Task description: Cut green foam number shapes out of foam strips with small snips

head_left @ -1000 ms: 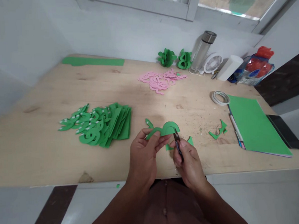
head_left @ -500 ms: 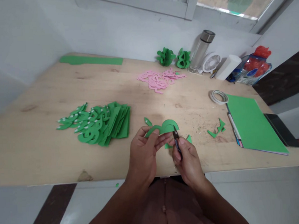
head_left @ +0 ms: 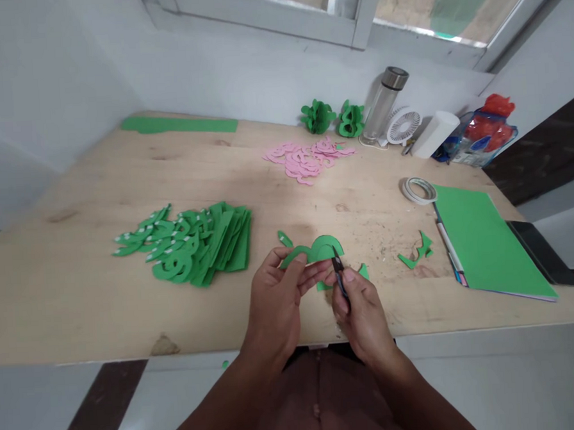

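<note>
My left hand pinches a curved green paper piece between thumb and fingers, above the table's near edge. My right hand is closed around small black snips. Their blade tips meet the right end of the green piece, by its curved inner line. Below the hands lies a green paper scrap, partly covered by my right hand. A small green leaf-shaped piece with a white patch rests just beyond my left hand.
To the left sit a pile of green cutouts and folded green sheets. Pink cutouts lie farther back, before two green paper shapes, a bottle and a fan. Tape rolls and green sheets are right.
The view shifts slightly as the head moves. Both hands keep nearly the same place, with the snips still at the green piece's right end.
</note>
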Action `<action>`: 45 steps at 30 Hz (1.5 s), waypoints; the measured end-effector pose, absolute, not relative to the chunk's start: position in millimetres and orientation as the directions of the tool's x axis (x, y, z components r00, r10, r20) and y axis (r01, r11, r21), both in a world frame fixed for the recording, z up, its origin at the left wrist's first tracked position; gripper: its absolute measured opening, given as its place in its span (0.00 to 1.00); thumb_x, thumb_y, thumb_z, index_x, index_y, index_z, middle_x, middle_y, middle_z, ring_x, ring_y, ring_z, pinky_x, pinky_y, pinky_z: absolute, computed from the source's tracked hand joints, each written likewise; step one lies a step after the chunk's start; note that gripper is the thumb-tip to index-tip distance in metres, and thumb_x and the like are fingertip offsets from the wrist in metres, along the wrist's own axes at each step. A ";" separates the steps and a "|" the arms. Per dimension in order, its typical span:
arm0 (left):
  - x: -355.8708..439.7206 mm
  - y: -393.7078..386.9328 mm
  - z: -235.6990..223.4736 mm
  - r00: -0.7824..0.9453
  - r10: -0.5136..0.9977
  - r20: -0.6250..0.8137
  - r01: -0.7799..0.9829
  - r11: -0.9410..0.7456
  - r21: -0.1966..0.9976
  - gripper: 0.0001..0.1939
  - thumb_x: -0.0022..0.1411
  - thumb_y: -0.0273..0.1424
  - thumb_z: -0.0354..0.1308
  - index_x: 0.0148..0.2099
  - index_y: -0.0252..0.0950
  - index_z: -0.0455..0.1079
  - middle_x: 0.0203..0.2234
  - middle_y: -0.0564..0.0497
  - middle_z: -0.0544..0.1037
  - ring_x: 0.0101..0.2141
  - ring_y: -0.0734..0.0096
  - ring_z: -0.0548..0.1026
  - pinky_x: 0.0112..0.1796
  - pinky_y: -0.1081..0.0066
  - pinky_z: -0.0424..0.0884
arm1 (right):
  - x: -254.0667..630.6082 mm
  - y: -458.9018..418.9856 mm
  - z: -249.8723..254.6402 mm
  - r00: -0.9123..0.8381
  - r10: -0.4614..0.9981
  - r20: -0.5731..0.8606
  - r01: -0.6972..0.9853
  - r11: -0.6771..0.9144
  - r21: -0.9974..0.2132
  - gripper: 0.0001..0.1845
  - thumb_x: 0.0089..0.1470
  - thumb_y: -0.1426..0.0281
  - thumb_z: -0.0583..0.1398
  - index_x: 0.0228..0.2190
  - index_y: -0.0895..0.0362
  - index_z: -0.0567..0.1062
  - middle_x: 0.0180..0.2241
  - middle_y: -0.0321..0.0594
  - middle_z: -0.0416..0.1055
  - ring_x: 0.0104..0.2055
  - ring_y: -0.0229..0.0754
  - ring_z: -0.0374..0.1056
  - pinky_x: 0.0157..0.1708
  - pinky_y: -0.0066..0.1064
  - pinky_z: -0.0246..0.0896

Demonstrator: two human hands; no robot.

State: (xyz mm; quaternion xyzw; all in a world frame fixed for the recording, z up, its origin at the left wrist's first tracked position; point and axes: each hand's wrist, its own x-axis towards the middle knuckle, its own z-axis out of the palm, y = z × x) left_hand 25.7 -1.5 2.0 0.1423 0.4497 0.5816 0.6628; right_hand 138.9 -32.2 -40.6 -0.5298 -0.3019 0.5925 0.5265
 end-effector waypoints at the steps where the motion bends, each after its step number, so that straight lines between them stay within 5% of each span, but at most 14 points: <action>1: 25.7 -1.2 1.9 -0.077 0.899 -0.431 -0.641 0.287 0.712 0.18 0.48 0.31 0.71 0.35 0.38 0.63 0.24 0.53 0.82 0.32 0.58 0.84 0.40 0.61 0.79 | 139.0 -32.3 -40.9 0.115 0.942 -0.315 -0.305 -0.269 -0.914 0.28 0.52 0.44 0.61 0.28 0.57 0.75 0.13 0.25 0.53 0.15 0.32 0.40 0.15 0.27 0.33; 45: 19.7 0.6 -7.9 -0.147 0.899 -0.413 -0.642 0.231 0.731 0.15 0.44 0.30 0.72 0.31 0.35 0.68 0.25 0.51 0.82 0.28 0.67 0.82 0.37 0.67 0.78 | 146.7 -38.7 -50.1 0.077 0.951 -0.301 -0.245 -0.275 -0.930 0.28 0.55 0.44 0.60 0.30 0.59 0.77 0.14 0.25 0.52 0.17 0.32 0.42 0.17 0.27 0.36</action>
